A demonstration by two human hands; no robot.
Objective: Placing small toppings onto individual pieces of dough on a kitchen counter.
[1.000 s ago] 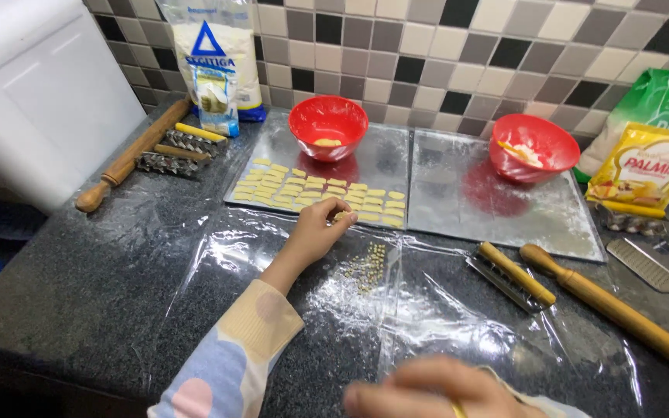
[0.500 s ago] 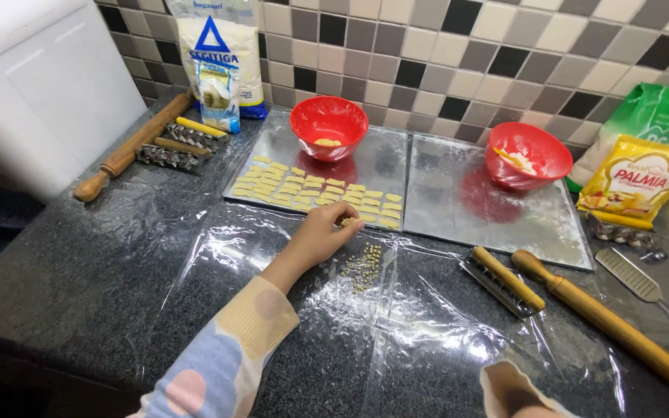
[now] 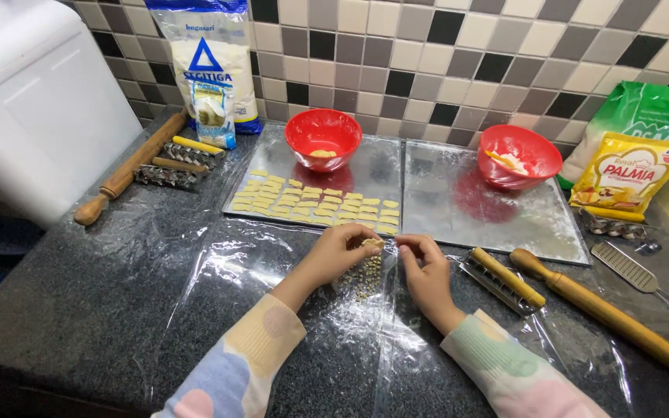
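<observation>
Dough (image 3: 372,244), a small pale ridged piece, sits pinched between left hand (image 3: 340,251) and right hand (image 3: 425,263), fingers closed on it, over plastic-covered table (image 3: 118,294) just before two trays (image 3: 458,209). Open table lies left. Two red bowls (image 3: 323,138), two rolling pins (image 3: 129,169).

Two hands are showing, the left hand (image 3: 340,253) and the right hand (image 3: 425,265); two metal baking trays (image 3: 435,203) are lying side by side; two red bowls are sitting on them, one bowl (image 3: 323,138) on the left tray and one bowl (image 3: 518,155) on the right; two wooden rolling pins are lying out, one (image 3: 128,170) at the left and one (image 3: 612,316) at the right; three bags are standing by the wall: one flour bag (image 3: 212,58), one green bag (image 3: 638,112), one yellow packet (image 3: 632,172); the small dough pieces (image 3: 315,204) are lying in about three rows, too many to count surely.
</observation>
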